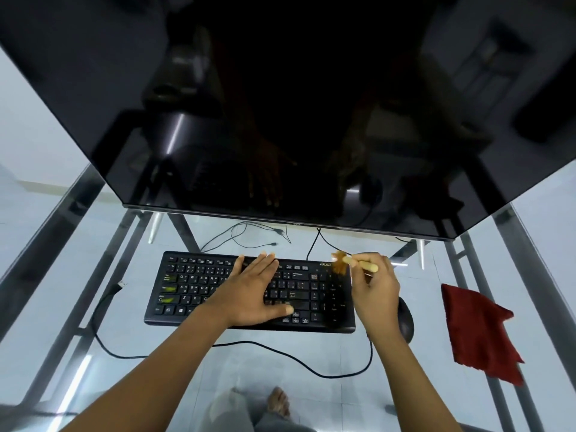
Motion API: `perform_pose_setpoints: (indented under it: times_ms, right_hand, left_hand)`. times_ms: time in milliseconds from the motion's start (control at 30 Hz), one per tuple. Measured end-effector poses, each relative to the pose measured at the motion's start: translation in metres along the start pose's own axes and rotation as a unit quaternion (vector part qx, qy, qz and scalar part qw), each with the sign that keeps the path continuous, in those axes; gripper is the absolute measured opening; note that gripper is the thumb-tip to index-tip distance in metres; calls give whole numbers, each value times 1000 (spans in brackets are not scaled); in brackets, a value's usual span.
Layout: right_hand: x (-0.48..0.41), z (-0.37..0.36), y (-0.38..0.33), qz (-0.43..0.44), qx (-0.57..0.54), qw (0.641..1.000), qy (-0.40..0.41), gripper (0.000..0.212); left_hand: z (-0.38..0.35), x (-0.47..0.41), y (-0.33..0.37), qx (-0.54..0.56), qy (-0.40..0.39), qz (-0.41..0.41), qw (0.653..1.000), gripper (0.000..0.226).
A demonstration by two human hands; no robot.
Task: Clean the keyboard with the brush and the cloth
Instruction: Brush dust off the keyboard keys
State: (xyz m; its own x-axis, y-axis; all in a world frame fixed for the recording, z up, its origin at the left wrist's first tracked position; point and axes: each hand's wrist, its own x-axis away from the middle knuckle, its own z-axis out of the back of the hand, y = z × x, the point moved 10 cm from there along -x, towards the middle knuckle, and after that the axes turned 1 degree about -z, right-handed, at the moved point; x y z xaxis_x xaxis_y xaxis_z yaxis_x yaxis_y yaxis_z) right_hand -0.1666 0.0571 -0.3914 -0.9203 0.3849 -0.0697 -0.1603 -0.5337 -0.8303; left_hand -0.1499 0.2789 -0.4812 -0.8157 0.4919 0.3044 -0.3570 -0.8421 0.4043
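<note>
Left hand [254, 293] flat, fingers spread, on keyboard [187, 288]; right hand [375, 286] grips brush [352, 262], bristles at keyboard's top-right corner; cloth [477, 332] apart.

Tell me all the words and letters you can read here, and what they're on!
"acer": brand logo at the top right corner of the black keyboard, beside the brush.
"Q", "W", "E", "Z", "X": letter keys on the keyboard's left side.
"Backspace" and "Enter": faint key labels, only just readable.
Other key legends: too small or blurred to read.
Monitor and red cloth: no readable text.
</note>
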Motion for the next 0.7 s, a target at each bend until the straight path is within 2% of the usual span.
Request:
perform_pose_setpoints:
  times_ms: [100, 133, 233, 267, 367, 400, 467, 500, 600, 633, 700]
  right_hand:
    - [7, -33, 3, 9, 26, 993, -114, 11]
    - [10, -38, 1, 7, 43, 991, -124, 13]
    - [6, -25, -6, 7, 20, 999, -41, 17]
    - [6, -30, -7, 6, 10, 998, -58, 14]
    - [20, -66, -15, 9, 20, 984, -174, 11]
    - [20, -68, -19, 17, 24, 986, -167, 14]
    - [14, -56, -30, 34, 16, 994, -100, 23]
    - [14, -58, -32, 46, 16, 993, -106, 24]
    - [28, -87, -35, 57, 28, 973, -221, 15]
    - [29, -87, -40, 83, 30, 973, -212, 16]
    - [29, -71, -50, 138, 33, 982, -126, 16]
  left_hand:
    - [-1, 2, -4, -20, 5, -10, 1000, 103]
    - [-1, 2, -5, -25, 13, -13, 1000, 98]
    - [2, 1, -3, -24, 45, -14, 999, 81]
    - [4, 1, -4, -22, 57, -11, 998, 77]
    - [6, 2, -9, -22, 87, -13, 996, 69]
    - [8, 3, -11, -10, 103, -16, 995, 69]
    - [14, 9, -18, 36, 142, -16, 989, 73]
    - [18, 12, -22, 51, 162, -14, 985, 72]
    - [21, 22, -34, 53, 189, -7, 981, 69]
    - [20, 24, -37, 50, 187, -3, 981, 69]
    - [19, 27, -41, 48, 186, 6, 981, 71]
